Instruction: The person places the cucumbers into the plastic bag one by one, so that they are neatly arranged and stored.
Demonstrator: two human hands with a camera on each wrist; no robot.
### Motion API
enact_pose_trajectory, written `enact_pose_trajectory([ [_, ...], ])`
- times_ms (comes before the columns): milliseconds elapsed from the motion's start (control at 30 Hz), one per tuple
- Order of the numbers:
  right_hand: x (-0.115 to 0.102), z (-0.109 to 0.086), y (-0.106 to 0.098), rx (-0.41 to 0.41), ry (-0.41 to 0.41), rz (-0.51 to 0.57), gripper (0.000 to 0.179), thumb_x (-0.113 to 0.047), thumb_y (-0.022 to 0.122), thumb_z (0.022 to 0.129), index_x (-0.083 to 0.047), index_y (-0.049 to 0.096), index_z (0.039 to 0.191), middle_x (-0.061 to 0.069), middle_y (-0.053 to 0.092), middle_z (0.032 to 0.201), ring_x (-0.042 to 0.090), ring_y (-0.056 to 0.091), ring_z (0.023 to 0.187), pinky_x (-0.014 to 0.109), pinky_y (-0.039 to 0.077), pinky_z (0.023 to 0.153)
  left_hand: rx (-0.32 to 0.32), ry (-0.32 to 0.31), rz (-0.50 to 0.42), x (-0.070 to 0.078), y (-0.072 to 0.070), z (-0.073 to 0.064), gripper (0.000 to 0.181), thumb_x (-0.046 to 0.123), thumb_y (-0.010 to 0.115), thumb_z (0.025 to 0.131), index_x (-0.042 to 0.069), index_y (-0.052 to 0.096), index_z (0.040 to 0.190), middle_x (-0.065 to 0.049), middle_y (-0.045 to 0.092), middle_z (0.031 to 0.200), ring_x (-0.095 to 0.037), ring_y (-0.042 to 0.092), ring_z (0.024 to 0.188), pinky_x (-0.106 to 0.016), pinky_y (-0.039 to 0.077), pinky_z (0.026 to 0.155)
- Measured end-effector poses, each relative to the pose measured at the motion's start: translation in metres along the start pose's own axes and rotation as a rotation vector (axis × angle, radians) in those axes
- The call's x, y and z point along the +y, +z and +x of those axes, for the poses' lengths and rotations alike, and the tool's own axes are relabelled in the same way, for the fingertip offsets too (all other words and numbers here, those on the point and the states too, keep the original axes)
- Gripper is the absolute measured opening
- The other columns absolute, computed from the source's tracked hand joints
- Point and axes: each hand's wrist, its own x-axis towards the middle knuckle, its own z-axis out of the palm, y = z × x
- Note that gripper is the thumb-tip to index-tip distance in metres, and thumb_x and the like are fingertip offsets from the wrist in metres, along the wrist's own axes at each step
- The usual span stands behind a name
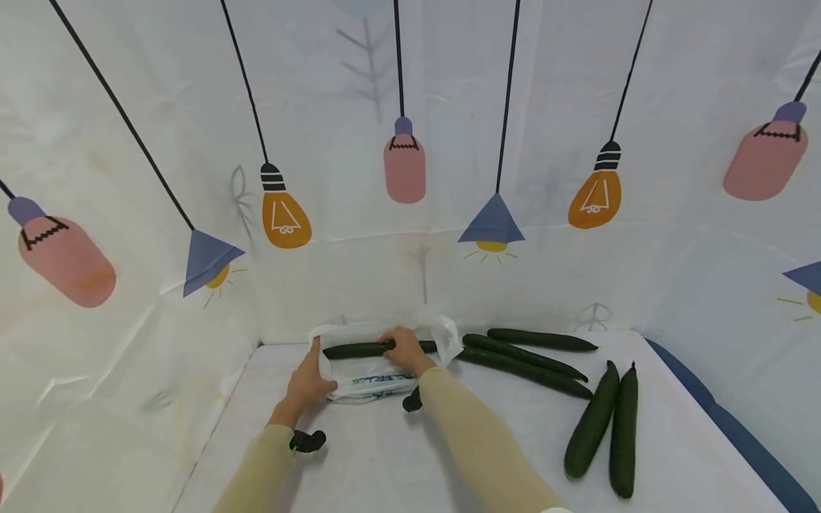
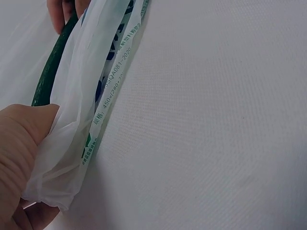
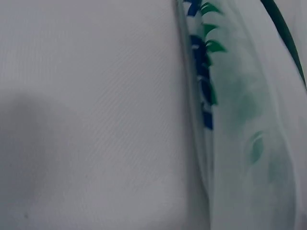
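A white plastic bag [image 1: 368,370] with green and blue print lies opened at the back of the table. My left hand [image 1: 309,380] holds its left edge, and in the left wrist view the thumb [image 2: 33,120] presses the plastic near the cucumber's end. Inside the bag's mouth lies a long dark green cucumber [image 1: 355,350], roughly level. From above, my right hand [image 1: 408,349] grips it around the middle. In the right wrist view, the printed bag [image 3: 244,124] fills the right side with a sliver of cucumber [image 3: 286,38]; the right hand is outside that view.
Just right of the bag lie several more cucumbers [image 1: 541,340], one with its end at the bag's edge. Two others [image 1: 591,422] lie side by side nearer the front right. A white sheet [image 1: 449,285] printed with lamps hangs behind the white-covered table [image 1: 365,470].
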Motion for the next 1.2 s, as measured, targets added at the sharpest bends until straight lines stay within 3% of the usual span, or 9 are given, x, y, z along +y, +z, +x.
enact_pose_trajectory([
  [367, 0.006, -0.006, -0.003, 0.026, 0.053, 0.067, 0.020, -0.011, 0.076, 0.084, -0.011, 0.074, 0.104, 0.003, 0.066, 0.109, 0.021, 0.059, 0.105, 0.035, 0.048, 0.089, 0.007, 0.007, 0.007, -0.003, 0.007, -0.003, 0.117, 0.017, 0.078, 0.072, 0.007, -0.003, 0.156, -0.026, 0.025, 0.154, -0.049, 0.036, 0.131, -0.063, 0.036, 0.098],
  [567, -0.004, -0.008, -0.018, 0.056, -0.033, 0.088, 0.019, -0.017, 0.074, 0.086, -0.008, 0.074, 0.104, 0.001, 0.068, 0.104, 0.018, 0.061, 0.099, 0.031, 0.049, 0.085, 0.028, 0.028, 0.033, -0.007, 0.006, -0.002, 0.113, 0.019, 0.076, 0.075, 0.007, -0.002, 0.156, -0.026, 0.026, 0.153, -0.049, 0.040, 0.128, -0.060, 0.038, 0.096],
  [700, -0.019, -0.017, -0.037, 0.016, -0.115, 0.106, 0.022, -0.019, 0.073, 0.088, -0.005, 0.073, 0.104, -0.002, 0.070, 0.099, 0.012, 0.062, 0.092, 0.027, 0.050, 0.081, 0.056, 0.047, 0.049, -0.008, 0.006, -0.003, 0.101, 0.020, 0.069, 0.082, 0.008, 0.002, 0.156, -0.026, 0.030, 0.152, -0.049, 0.042, 0.126, -0.061, 0.039, 0.094],
  [900, -0.036, -0.046, -0.074, -0.041, -0.211, 0.125, 0.019, -0.020, 0.069, 0.091, -0.006, 0.073, 0.104, -0.006, 0.068, 0.093, 0.006, 0.062, 0.083, 0.024, 0.050, 0.076, 0.072, 0.067, 0.068, -0.001, -0.003, -0.008, 0.089, 0.017, 0.062, 0.086, 0.003, 0.009, 0.156, -0.028, 0.034, 0.148, -0.048, 0.041, 0.127, -0.062, 0.037, 0.095],
  [1100, -0.034, -0.075, -0.117, -0.052, -0.286, 0.063, 0.012, -0.018, 0.066, 0.093, -0.011, 0.072, 0.101, -0.007, 0.068, 0.090, 0.005, 0.060, 0.080, 0.026, 0.050, 0.074, 0.082, 0.084, 0.091, 0.007, -0.009, -0.008, 0.089, 0.015, 0.063, 0.085, -0.001, 0.009, 0.154, -0.030, 0.036, 0.146, -0.047, 0.041, 0.128, -0.060, 0.037, 0.097],
  [1200, -0.026, -0.091, -0.141, -0.053, -0.270, 0.022, 0.011, -0.017, 0.066, 0.093, -0.012, 0.072, 0.100, -0.007, 0.068, 0.089, 0.006, 0.060, 0.079, 0.028, 0.050, 0.074, 0.095, 0.103, 0.080, 0.011, -0.009, -0.007, 0.089, 0.012, 0.064, 0.083, -0.004, 0.011, 0.153, -0.031, 0.037, 0.144, -0.047, 0.042, 0.126, -0.060, 0.038, 0.096],
])
